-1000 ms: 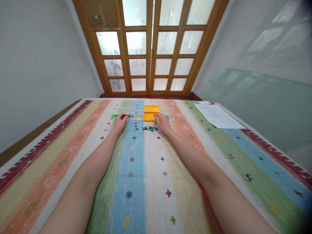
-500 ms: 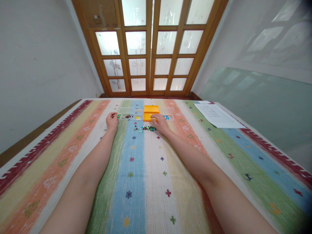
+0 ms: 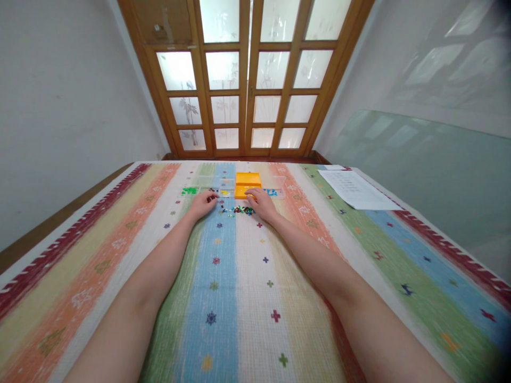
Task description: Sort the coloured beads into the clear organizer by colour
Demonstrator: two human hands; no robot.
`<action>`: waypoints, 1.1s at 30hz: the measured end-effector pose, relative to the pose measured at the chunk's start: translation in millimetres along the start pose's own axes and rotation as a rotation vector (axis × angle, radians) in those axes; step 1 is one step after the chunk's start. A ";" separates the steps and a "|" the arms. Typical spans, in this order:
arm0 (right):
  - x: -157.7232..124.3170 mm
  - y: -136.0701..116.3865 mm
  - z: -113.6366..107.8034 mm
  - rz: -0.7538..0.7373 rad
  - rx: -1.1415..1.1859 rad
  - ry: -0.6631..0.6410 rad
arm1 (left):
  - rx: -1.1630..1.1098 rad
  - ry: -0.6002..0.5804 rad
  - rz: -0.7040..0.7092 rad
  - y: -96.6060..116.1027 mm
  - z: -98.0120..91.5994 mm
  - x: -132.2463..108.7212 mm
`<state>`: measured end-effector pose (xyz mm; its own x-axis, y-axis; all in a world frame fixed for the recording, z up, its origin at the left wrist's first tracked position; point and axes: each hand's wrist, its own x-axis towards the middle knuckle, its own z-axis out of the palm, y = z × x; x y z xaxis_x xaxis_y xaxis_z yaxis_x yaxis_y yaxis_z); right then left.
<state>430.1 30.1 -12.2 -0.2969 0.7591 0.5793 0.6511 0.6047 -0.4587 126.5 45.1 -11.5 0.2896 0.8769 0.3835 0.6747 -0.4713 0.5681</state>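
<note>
My left hand (image 3: pixel 203 204) is just in front of the clear box section with dark brown pieces (image 3: pixel 214 190). Its fingers are curved with a gap to the thumb, and nothing shows between them. At the front edge of the open orange box (image 3: pixel 248 177), my right hand (image 3: pixel 262 204) has its fingers stretched out and apart. No held piece can be made out there. Between the two hands lies a loose pile of small mixed-colour pieces (image 3: pixel 242 210) on the cloth.
Clear lidded boxes in the row hold green pieces (image 3: pixel 189 190), yellow pieces (image 3: pixel 224 192) and blue pieces (image 3: pixel 273 192). Printed paper sheets (image 3: pixel 355 187) lie at the far right of the striped tablecloth (image 3: pixel 251 298). Wooden glazed doors (image 3: pixel 247 106) stand beyond the table.
My left hand has moved right, from the green pieces to near the brown and yellow ones, uncovering the green section. My right hand has shifted slightly left and nearer.
</note>
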 end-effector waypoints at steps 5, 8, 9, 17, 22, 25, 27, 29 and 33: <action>0.0 -3.2 -0.4 -0.016 -0.002 -0.004 | 0.076 -0.184 0.178 15.5 2.7 -1.3; 0.0 -4.0 0.1 -0.025 -0.007 -0.001 | 0.078 -0.193 0.168 17.4 2.0 -1.4; -0.1 -4.2 0.2 -0.027 -0.007 0.000 | 0.080 -0.197 0.164 17.5 1.9 -1.5; -0.9 -6.1 -0.9 -0.032 0.000 -0.012 | 0.001 -0.043 0.038 15.8 6.8 -3.1; -1.5 -6.9 -0.4 -0.059 -0.016 -0.027 | -0.108 0.154 -0.067 5.9 8.1 0.6; -2.4 -12.8 0.0 -0.130 -0.023 -0.089 | -0.160 0.232 -0.127 -3.3 8.7 4.6; -3.4 -20.0 1.0 -0.206 -0.024 -0.151 | -0.194 0.274 -0.146 -9.4 9.3 6.8; -4.8 -29.0 3.1 -0.280 -0.020 -0.202 | -0.231 0.317 -0.161 -14.7 10.2 8.4; -8.1 -44.5 7.5 -0.367 -0.033 -0.293 | -0.300 0.402 -0.236 -22.9 13.0 10.2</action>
<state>398.3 -1.1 -1.5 -0.6936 0.5351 0.4822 0.4864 0.8417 -0.2343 122.8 66.1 -30.0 -0.1677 0.8846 0.4351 0.4499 -0.3240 0.8322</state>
